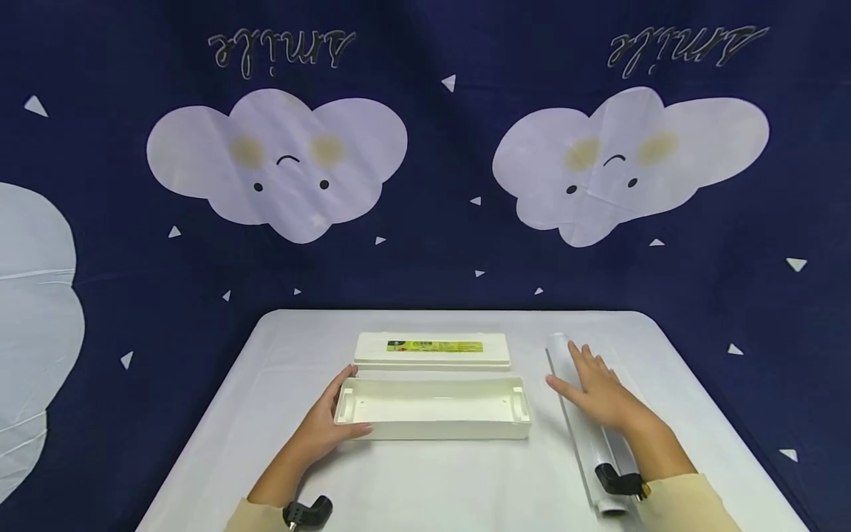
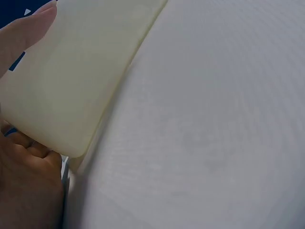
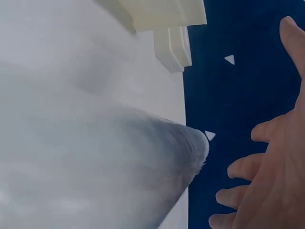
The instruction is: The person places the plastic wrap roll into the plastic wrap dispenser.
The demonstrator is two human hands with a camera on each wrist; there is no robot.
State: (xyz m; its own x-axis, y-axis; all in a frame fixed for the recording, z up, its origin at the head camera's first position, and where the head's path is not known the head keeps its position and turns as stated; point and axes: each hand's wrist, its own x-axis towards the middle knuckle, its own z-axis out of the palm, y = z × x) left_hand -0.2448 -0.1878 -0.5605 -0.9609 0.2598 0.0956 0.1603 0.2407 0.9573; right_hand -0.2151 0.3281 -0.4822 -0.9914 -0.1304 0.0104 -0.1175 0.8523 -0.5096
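Note:
In the head view an open cream-white plastic box (image 1: pixel 445 430) lies lengthwise on the table, its hollow inside facing up. My left hand (image 1: pixel 323 427) grips its left end, thumb along the front wall and fingers at the far side. The left wrist view shows the box (image 2: pixel 71 86) between thumb and fingers. My right hand (image 1: pixel 601 395), fingers spread, hovers over or lightly touches a long roll of clear plastic wrap (image 1: pixel 585 436); contact is hard to tell. The right wrist view has the hand (image 3: pixel 271 181) apart from the roll's end (image 3: pixel 186 143).
Behind the box lies its matching lid (image 1: pixel 432 360), with a yellow-green label. All of it rests on a white-covered table (image 1: pixel 452 488). A dark blue cloth (image 1: pixel 445 148) with clouds hangs beyond the table's far edge.

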